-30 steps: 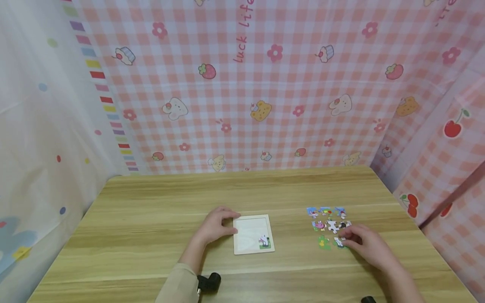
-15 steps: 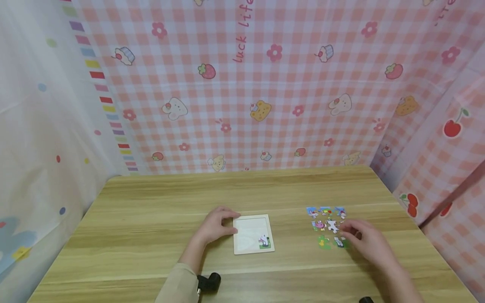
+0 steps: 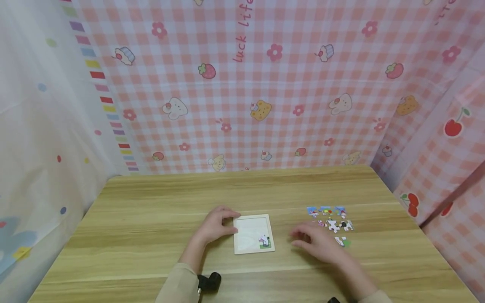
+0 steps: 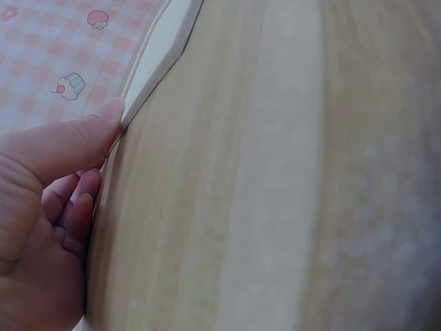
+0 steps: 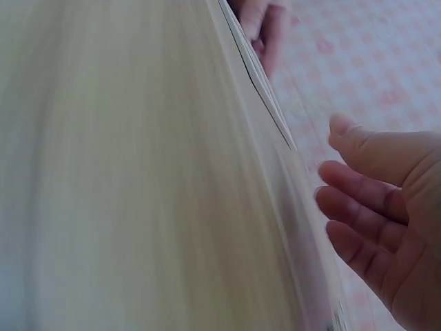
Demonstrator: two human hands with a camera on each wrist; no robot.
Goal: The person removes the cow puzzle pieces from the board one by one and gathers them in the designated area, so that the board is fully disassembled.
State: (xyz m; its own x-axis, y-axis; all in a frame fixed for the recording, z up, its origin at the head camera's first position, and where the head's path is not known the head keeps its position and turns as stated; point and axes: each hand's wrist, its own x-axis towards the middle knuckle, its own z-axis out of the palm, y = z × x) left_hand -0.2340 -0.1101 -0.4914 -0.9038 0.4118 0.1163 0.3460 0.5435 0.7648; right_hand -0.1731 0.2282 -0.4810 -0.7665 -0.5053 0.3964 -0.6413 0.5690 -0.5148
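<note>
A square wooden puzzle tray [image 3: 248, 235] lies on the table, one jigsaw piece [image 3: 265, 241] set in its near right corner. My left hand [image 3: 215, 226] holds the tray by its left side, thumb and forefinger at the rim; in the left wrist view the thumb [image 4: 76, 141] meets the tray's edge. Between the tray and the loose pieces is my right hand [image 3: 316, 243], fingers loosely bent and thumb apart. The right wrist view shows nothing between the thumb [image 5: 375, 148] and fingers. This hand covers the lower left of the loose pieces.
Loose jigsaw pieces [image 3: 333, 226] lie in rough rows right of the tray, some blue, some white, some green. The wooden table [image 3: 170, 193] ends at a pink checked cloth [image 3: 242, 139]. A black wrist-camera mount [image 3: 209, 283] sits by the left sleeve.
My right hand has moved left from the right side of the loose pieces toward the tray, uncovering the rightmost black-and-white piece. The left hand and tray have stayed put.
</note>
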